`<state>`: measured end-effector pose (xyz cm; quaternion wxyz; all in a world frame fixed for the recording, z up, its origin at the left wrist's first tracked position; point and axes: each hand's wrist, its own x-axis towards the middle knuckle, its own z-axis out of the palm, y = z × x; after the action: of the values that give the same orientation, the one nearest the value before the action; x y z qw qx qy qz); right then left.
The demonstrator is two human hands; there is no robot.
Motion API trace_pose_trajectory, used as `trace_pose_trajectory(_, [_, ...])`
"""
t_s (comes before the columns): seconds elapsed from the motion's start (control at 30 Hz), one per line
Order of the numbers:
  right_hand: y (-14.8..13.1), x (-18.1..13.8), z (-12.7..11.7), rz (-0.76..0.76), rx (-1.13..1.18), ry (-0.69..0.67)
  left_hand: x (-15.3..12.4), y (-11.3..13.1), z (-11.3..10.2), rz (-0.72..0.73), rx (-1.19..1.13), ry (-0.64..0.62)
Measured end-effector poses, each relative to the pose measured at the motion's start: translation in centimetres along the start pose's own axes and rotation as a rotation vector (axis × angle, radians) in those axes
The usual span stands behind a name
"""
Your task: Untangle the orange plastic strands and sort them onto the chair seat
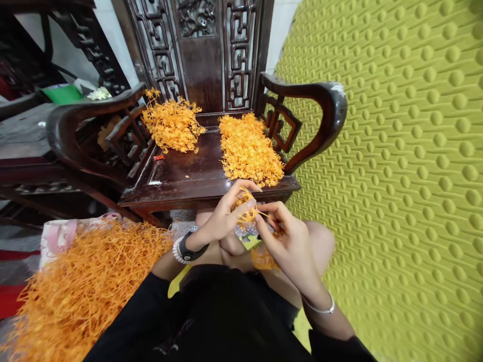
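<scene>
My left hand (pixel 226 213), with a black watch and a pale bead bracelet at the wrist, is closed around a small bunch of orange plastic flower stems (pixel 246 213). Facing it, my right hand (pixel 289 234) pinches a thin orange strand at the bunch's right side with thumb and forefinger. More orange pieces (pixel 264 257) show under the right hand, above my lap; whether its other fingers hold them I cannot tell. Both hands are in front of the seat edge of a dark carved wooden chair (pixel 204 166).
On the seat lie a loose orange flower heap (pixel 171 125) at left and a neater stack of orange flowers (pixel 251 148) at right. A small red wrapper (pixel 159 157) is near the left heap. Tangled orange stems (pixel 101 271) fill a bag at lower left. A yellow-green bumpy covering (pixel 407 191) spans the right.
</scene>
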<state>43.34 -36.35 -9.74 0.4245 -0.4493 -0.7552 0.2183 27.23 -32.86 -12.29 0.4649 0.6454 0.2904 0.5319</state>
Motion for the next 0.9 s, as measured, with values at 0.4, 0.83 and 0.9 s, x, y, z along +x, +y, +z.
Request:
trace_pose_trajectory(0.4, [1.5, 2.4, 0.5, 0.009, -0.092, 0.048, 2.6, -0.4, 1.3, -0.071, 0.285, 0.232])
trace_pose_trajectory(0.83, [3.7, 3.3, -0.9, -0.161, 0.071, -0.32, 3.8, -2.1, -1.2, -0.098, 0.33, -0.163])
trace_pose_trajectory(0.9, [3.7, 3.2, -0.5, -0.112, 0.013, -0.352, 3.8, -2.7, -1.4, -0.07, 0.443, -0.114])
